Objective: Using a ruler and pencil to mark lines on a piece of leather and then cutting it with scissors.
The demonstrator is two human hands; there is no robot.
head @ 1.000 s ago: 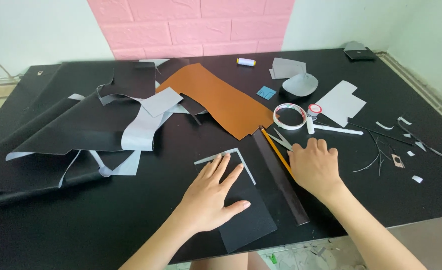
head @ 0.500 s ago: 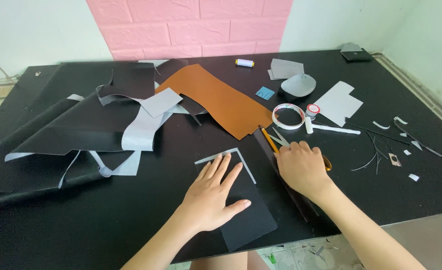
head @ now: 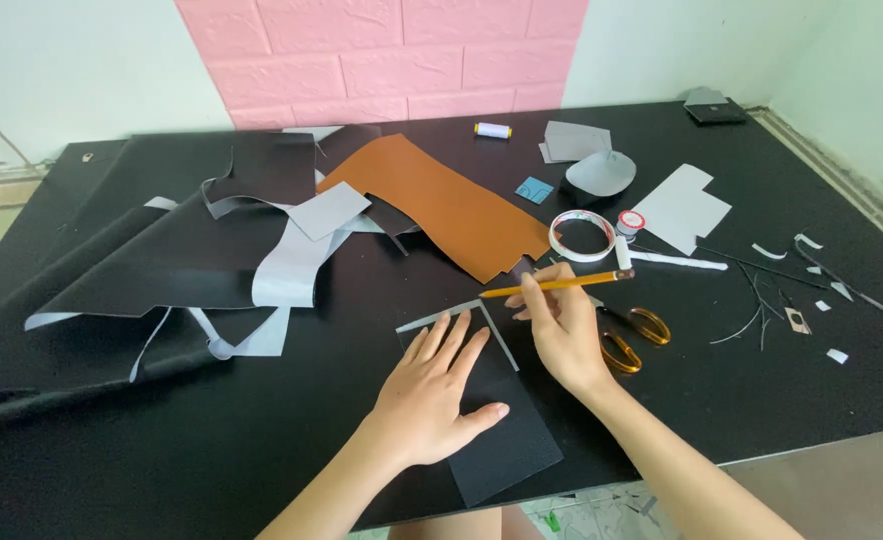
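Pressing flat with fingers spread, the left hand [head: 431,395] pins a black leather piece [head: 506,430] near the table [head: 161,450] edge; the right hand [head: 561,325] pinches a yellow pencil [head: 561,286] just beside orange-handled scissors [head: 633,335].

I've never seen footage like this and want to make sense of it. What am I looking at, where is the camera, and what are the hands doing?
There is no machine here: these are a person's two bare hands, filmed by a camera worn on their head and looking down at a black table. The left hand lies flat on a dark rectangular piece of material, pressing it down. The right hand holds a yellow pencil above that piece's far edge. Beside it lie orange-handled scissors. Farther back are a brown leather sheet, black and grey offcuts, a roll of tape, a thread spool and small scraps.
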